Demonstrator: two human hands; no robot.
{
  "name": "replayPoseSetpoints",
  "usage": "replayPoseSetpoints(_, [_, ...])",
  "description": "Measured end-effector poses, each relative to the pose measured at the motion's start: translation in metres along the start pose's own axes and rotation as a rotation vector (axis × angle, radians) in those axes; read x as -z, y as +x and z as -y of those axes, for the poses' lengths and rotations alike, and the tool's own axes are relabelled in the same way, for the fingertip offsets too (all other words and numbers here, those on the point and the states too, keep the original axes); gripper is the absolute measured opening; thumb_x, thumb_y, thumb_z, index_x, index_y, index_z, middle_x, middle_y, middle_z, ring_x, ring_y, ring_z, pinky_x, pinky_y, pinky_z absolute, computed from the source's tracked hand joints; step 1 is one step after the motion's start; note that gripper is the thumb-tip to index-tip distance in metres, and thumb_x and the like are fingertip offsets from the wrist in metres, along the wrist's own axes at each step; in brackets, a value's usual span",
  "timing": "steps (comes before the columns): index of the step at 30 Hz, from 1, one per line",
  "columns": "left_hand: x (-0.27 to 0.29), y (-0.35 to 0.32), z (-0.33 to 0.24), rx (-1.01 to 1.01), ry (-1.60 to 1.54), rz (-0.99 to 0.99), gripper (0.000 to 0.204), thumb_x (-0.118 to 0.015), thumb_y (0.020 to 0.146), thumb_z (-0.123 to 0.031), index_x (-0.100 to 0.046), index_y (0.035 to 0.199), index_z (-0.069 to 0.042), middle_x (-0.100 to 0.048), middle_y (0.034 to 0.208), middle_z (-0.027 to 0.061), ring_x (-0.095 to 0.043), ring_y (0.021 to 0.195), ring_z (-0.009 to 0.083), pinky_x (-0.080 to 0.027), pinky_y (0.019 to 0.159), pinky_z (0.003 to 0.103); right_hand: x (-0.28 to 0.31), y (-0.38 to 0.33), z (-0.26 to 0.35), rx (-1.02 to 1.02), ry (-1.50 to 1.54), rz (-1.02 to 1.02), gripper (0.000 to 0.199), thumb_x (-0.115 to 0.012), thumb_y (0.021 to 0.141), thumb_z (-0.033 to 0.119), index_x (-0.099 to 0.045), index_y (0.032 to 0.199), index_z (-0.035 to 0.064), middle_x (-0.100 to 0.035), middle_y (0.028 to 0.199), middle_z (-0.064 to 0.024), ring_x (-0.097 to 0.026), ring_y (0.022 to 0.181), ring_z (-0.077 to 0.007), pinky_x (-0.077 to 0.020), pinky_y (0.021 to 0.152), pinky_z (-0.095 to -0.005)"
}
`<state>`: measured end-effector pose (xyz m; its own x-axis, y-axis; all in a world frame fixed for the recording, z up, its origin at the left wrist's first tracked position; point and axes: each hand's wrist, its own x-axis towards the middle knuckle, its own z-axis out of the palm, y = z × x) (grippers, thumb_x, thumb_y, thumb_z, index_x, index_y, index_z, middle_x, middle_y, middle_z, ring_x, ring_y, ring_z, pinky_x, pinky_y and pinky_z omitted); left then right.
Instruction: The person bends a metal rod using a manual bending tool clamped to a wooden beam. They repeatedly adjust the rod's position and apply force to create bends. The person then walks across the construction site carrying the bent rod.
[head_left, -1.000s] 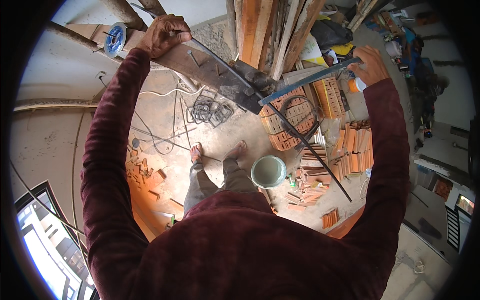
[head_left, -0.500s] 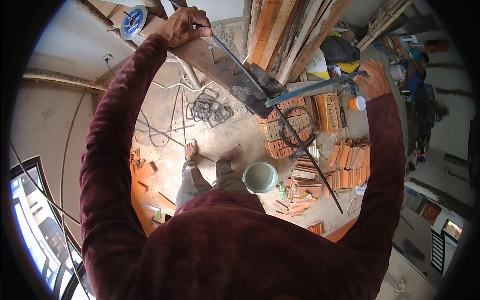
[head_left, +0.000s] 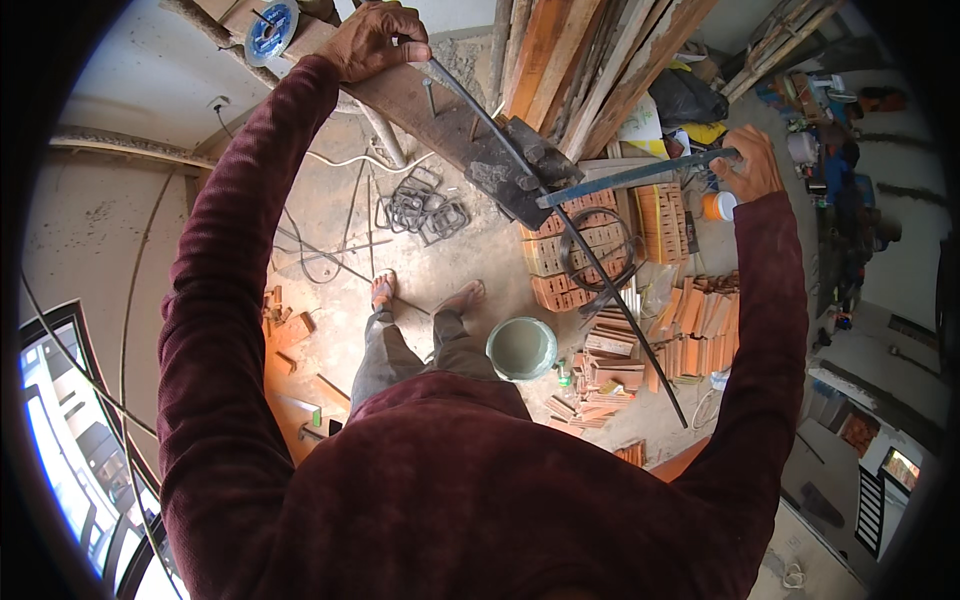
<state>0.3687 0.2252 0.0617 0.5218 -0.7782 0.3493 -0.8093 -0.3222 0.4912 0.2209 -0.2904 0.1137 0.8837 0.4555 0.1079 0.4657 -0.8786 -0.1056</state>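
A long dark steel rod point(head_left: 622, 300) runs slantwise across a wooden plank bench point(head_left: 408, 108), its lower end hanging out past the bench over the tiles. My left hand point(head_left: 374, 44) is closed round the rod near its upper end, above the plank. My right hand point(head_left: 752, 168) grips the end of a flat blue-grey metal bar point(head_left: 650, 174), which looks like a rebar bending wrench. The bar's other end meets the rod just beyond the dark block point(head_left: 520, 170) at the plank's end. How its head fits on the rod is too small to tell. Nails point(head_left: 429, 98) stand upright in the plank.
A blue disc point(head_left: 270, 34) sits on the bench's far left. Bent wire frames point(head_left: 425, 207) lie on the floor before my feet. A round bucket point(head_left: 522, 350), hollow bricks point(head_left: 560, 292), stacked tiles point(head_left: 690, 335) and a wire coil point(head_left: 577, 270) are nearby. Planks point(head_left: 545, 60) lean at the back.
Both hands keep their grips, and the bar still meets the rod by the block. The whole view has shifted slightly; the bar's angle is little changed.
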Motion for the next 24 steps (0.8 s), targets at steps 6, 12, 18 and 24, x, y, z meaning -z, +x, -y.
replayPoseSetpoints(6, [0.001,0.0,-0.006,-0.045,0.051,-0.034,0.033,-0.066,0.081,-0.041,-0.068,0.076,-0.009,-0.066,0.078,0.0087,-0.06,0.078,0.0281,-0.044,0.073,0.04,-0.011,-0.006,0.001,0.022,0.004,-0.073,0.067,-0.056,0.078,0.068,-0.057,0.074,0.0011,-0.046,0.066,-0.0086,-0.043,0.066,-0.0245,-0.0324,0.071,-0.0376])
replayPoseSetpoints(12, [0.001,-0.001,-0.007,-0.004,0.001,-0.014,0.032,-0.067,0.081,-0.039,-0.069,0.075,-0.008,-0.066,0.078,0.0093,-0.061,0.079,0.0279,-0.044,0.074,0.04,-0.008,-0.015,0.014,-0.085,-0.068,-0.038,0.073,-0.053,0.077,0.071,-0.06,0.082,-0.0013,-0.051,0.071,-0.0107,-0.049,0.071,-0.028,-0.0349,0.075,-0.0388])
replayPoseSetpoints(18, [-0.005,0.004,0.004,-0.015,0.125,0.06,0.037,-0.059,0.089,-0.039,-0.063,0.078,-0.004,-0.061,0.077,0.0081,-0.058,0.081,0.0246,-0.044,0.074,0.036,-0.001,-0.03,0.038,-0.134,-0.08,-0.152,0.069,-0.055,0.078,0.067,-0.062,0.087,-0.001,-0.054,0.075,-0.0124,-0.051,0.072,-0.0294,-0.036,0.075,-0.0392])
replayPoseSetpoints(24, [-0.012,0.007,0.009,0.049,0.256,0.051,0.039,-0.056,0.09,-0.042,-0.065,0.08,-0.005,-0.062,0.079,0.0101,-0.058,0.082,0.0295,-0.044,0.077,0.039,-0.018,-0.042,0.041,-0.105,-0.079,-0.305,0.063,-0.055,0.081,0.063,-0.058,0.085,-0.0006,-0.052,0.075,-0.0128,-0.048,0.072,-0.0288,-0.0342,0.072,-0.0394])
